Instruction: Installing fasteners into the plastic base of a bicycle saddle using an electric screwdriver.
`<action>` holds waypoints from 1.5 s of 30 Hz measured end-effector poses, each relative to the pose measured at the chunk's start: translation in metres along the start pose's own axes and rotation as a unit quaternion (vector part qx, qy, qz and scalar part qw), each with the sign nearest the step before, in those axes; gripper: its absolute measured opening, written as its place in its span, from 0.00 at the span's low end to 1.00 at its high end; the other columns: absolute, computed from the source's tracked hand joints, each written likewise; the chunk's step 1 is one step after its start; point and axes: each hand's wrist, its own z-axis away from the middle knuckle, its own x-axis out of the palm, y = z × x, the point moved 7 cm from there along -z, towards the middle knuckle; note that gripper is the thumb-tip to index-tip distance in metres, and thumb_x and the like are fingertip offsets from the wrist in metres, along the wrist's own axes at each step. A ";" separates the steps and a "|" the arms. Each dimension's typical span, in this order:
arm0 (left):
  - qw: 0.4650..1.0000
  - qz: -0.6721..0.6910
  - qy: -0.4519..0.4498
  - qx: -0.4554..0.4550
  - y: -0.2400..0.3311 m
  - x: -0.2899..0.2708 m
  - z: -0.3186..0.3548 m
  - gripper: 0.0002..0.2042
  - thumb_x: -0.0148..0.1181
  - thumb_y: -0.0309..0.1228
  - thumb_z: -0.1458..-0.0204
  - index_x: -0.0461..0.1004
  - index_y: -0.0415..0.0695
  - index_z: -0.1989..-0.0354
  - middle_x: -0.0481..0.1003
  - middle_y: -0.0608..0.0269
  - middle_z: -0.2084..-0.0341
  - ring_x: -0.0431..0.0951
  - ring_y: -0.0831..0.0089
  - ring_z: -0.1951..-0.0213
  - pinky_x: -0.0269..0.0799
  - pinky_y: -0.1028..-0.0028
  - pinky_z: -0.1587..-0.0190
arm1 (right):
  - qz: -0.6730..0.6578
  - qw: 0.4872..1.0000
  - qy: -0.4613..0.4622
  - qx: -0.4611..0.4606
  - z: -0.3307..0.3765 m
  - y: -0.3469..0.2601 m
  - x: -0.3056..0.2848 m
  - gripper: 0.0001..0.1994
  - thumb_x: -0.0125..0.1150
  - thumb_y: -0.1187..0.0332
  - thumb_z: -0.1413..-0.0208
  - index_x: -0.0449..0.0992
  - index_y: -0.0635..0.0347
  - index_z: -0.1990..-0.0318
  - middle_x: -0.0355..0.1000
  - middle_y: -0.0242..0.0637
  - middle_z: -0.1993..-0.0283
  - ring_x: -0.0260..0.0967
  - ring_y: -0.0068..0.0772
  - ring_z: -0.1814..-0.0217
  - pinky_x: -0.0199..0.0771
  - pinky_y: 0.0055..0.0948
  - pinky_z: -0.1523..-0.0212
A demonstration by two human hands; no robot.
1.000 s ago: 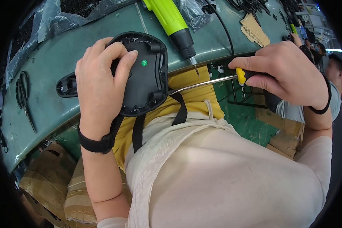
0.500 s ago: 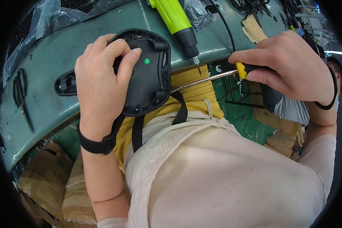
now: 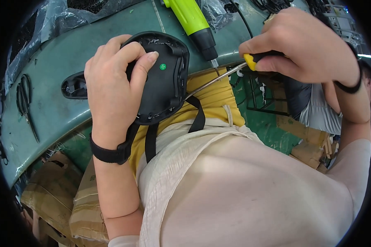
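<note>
My left hand (image 3: 113,88) grips a black plastic housing (image 3: 165,82) with a small green dot, held against the front edge of the green workbench (image 3: 53,103). My right hand (image 3: 305,45) is closed around a screwdriver (image 3: 231,71) with a yellow and black handle. Its long metal shaft points left and its tip meets the right side of the housing. Black straps hang below the housing over a yellow garment.
A lime-green power driver (image 3: 193,22) lies on the bench just behind the housing, tip toward me. Black scissors (image 3: 25,103) lie at the far left, and another black part (image 3: 74,86) sits left of my hand. Cardboard boxes (image 3: 66,201) stand below.
Both hands and the housing sit slightly higher in view, closer to the power driver. The screwdriver shaft stays against the housing's right side.
</note>
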 end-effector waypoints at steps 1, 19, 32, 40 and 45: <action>1.000 0.019 -0.012 0.004 -0.001 0.001 -0.001 0.09 0.63 0.35 0.52 0.75 0.42 0.75 0.76 0.58 0.64 0.74 0.59 0.61 0.64 0.64 0.58 | -0.081 0.995 0.043 -0.033 -0.001 0.008 0.016 0.14 0.62 0.66 0.51 0.78 0.61 0.57 0.73 0.43 0.72 0.71 0.47 0.70 0.68 0.39 0.69; 0.995 0.022 -0.072 -0.071 -0.007 0.009 -0.018 0.10 0.60 0.34 0.51 0.73 0.38 0.75 0.75 0.56 0.68 0.72 0.57 0.64 0.64 0.65 0.59 | -0.764 0.570 0.287 0.090 0.003 -0.073 0.259 0.18 0.59 0.66 0.43 0.73 0.68 0.47 0.76 0.36 0.64 0.70 0.20 0.65 0.70 0.19 0.60; 0.999 -0.001 -0.033 -0.033 -0.006 0.007 -0.020 0.10 0.60 0.35 0.50 0.73 0.40 0.75 0.75 0.55 0.64 0.73 0.57 0.58 0.64 0.64 0.54 | -0.801 0.556 0.220 0.040 0.009 -0.074 0.246 0.21 0.54 0.55 0.39 0.68 0.67 0.72 0.67 0.33 0.76 0.61 0.19 0.74 0.61 0.20 0.72; 0.999 0.013 -0.021 -0.026 0.000 0.002 -0.021 0.10 0.58 0.29 0.50 0.68 0.35 0.77 0.71 0.53 0.73 0.70 0.57 0.68 0.64 0.67 0.62 | -0.744 0.496 0.437 0.092 0.071 -0.005 0.223 0.20 0.51 0.53 0.39 0.70 0.66 0.66 0.66 0.35 0.80 0.64 0.23 0.80 0.63 0.21 0.79; 0.995 -0.018 -0.069 -0.074 -0.005 0.009 -0.019 0.11 0.59 0.36 0.49 0.74 0.40 0.73 0.75 0.55 0.61 0.72 0.58 0.57 0.61 0.64 0.51 | -0.573 0.717 0.340 0.205 0.078 0.000 0.194 0.12 0.64 0.65 0.47 0.71 0.66 0.72 0.60 0.34 0.82 0.53 0.23 0.82 0.58 0.23 0.78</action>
